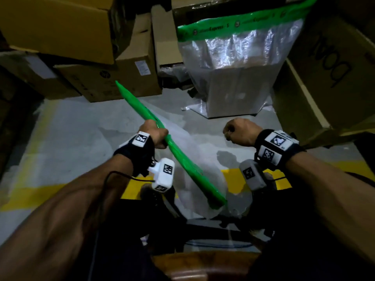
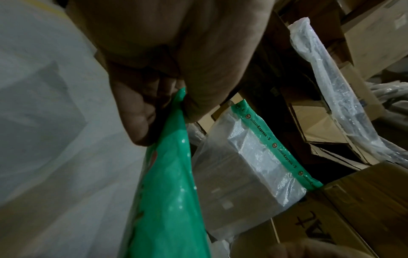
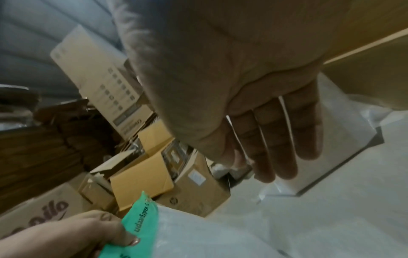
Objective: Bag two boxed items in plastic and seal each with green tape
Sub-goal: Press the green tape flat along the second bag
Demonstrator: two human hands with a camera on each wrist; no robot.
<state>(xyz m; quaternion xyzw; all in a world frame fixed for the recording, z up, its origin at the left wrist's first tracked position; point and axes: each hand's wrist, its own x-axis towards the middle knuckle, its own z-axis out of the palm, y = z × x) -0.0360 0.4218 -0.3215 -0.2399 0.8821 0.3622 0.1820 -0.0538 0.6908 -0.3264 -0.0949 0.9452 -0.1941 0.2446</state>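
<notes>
While the left hand (image 1: 154, 136) grips the green tape (image 1: 178, 154) sealing its bag (image 1: 194, 151), the right hand (image 1: 240, 132) hangs relaxed, empty.

The head camera looks down from above at both arms. Each wrist camera sits very close behind its hand. All three see the green tape (image 1: 176, 151).

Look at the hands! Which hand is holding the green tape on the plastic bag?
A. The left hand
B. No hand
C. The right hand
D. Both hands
A. The left hand grips the green taped edge of the plastic bag, its fingers curled round it, while the right hand hangs apart from the bag and holds nothing.
</notes>
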